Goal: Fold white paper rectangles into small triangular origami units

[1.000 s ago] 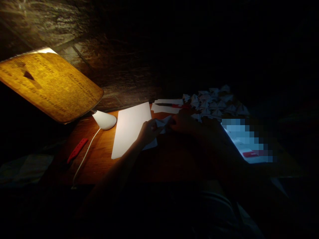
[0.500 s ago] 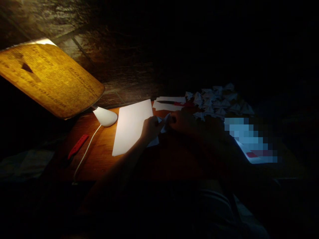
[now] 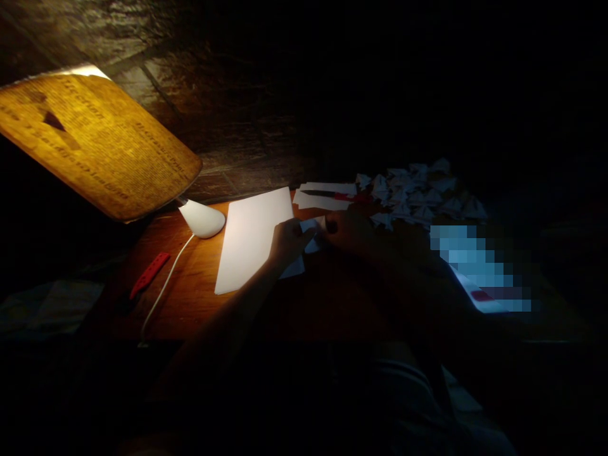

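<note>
In dim lamp light, my left hand (image 3: 287, 242) and my right hand (image 3: 346, 231) meet over a small white folded paper piece (image 3: 312, 228) on the wooden table (image 3: 190, 297). Both hands pinch this paper, fingers closed on it. The left hand rests partly on a large white sheet (image 3: 251, 237). Behind the right hand lies a heap of several small folded white paper triangles (image 3: 418, 193). The right forearm is mostly lost in shadow.
A lamp with a white base (image 3: 202, 218), a yellow shade (image 3: 95, 145) and a white cord (image 3: 164, 285) stands at the left. A red-handled tool (image 3: 148, 275) lies near the left edge. Cut paper strips with a red-handled knife (image 3: 327, 195) lie behind. A lit screen (image 3: 479, 272) glows at the right.
The view has shifted slightly. My hands stay together on the small paper piece, with the fingers working it a little.
</note>
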Available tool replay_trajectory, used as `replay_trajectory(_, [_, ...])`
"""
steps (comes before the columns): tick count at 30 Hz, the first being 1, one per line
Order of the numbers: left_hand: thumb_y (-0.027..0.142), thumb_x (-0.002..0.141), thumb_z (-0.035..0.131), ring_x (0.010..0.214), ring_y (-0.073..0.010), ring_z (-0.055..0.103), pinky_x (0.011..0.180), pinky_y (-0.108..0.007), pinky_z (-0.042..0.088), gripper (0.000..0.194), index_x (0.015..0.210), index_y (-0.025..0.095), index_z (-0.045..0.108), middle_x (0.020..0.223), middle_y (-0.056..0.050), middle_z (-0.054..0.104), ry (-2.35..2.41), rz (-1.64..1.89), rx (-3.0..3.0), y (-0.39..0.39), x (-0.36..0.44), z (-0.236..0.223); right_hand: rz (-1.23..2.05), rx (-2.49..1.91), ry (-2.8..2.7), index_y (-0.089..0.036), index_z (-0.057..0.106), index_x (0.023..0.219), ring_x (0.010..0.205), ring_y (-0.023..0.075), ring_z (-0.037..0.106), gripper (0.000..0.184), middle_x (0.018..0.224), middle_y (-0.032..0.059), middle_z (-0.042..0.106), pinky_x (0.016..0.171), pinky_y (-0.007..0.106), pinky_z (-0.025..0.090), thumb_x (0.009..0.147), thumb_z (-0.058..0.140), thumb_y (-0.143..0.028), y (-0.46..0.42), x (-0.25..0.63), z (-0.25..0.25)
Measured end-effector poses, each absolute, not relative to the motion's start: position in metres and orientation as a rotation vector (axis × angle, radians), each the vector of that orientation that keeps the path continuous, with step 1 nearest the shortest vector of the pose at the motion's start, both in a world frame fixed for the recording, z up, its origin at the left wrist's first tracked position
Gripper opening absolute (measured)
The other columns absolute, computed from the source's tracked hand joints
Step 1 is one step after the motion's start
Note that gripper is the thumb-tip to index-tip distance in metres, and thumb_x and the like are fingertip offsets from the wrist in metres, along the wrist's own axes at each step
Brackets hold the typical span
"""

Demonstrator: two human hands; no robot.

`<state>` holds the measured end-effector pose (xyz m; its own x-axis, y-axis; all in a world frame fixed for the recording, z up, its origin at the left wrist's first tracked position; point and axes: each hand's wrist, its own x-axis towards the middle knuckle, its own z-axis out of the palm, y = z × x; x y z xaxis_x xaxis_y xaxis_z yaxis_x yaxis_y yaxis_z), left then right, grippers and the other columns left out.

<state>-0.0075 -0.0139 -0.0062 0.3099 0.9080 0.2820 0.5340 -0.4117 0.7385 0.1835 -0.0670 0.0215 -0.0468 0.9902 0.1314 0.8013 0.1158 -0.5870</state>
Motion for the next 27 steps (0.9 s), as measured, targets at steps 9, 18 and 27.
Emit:
replay_trajectory(9, [0.028,0.069,0.081,0.063,-0.0145,0.055,0.059,-0.028,0.041,0.014,0.072,0.019,0.07,0.07,-0.002,0.066,1.12,0.86,2.135,-0.0152,-0.0159,-0.0066,0.509,-1.703,-1.87,-0.016,0.075,0.083,0.071,0.019,0.064,0.011,0.083,0.009,0.077,0.065,0.03,0.039,0.082,0.077,-0.027,-0.0617,0.1894,0.0175])
replay_trajectory(18, [0.029,0.078,0.079,0.054,-0.0124,0.047,0.052,-0.028,0.034,0.028,0.061,0.021,0.058,0.057,0.001,0.055,1.164,0.962,2.147,-0.0218,-0.0116,-0.0052,0.437,-1.634,-1.91,-0.018,0.077,0.089,0.079,0.0203,0.064,0.01,0.09,0.0079,0.076,0.07,0.032,0.039,0.081,0.075,-0.024,-0.0627,0.1861,0.0148])
replay_trajectory(27, [0.029,0.079,0.077,0.055,-0.0137,0.049,0.055,-0.031,0.034,0.027,0.062,0.021,0.057,0.059,0.0,0.057,1.254,0.898,2.192,-0.0233,-0.0085,-0.0008,0.501,-1.577,-1.895,-0.018,0.072,0.08,0.073,0.017,0.059,0.009,0.085,0.0057,0.073,0.067,0.031,0.036,0.082,0.075,-0.027,-0.0633,0.1833,0.0154])
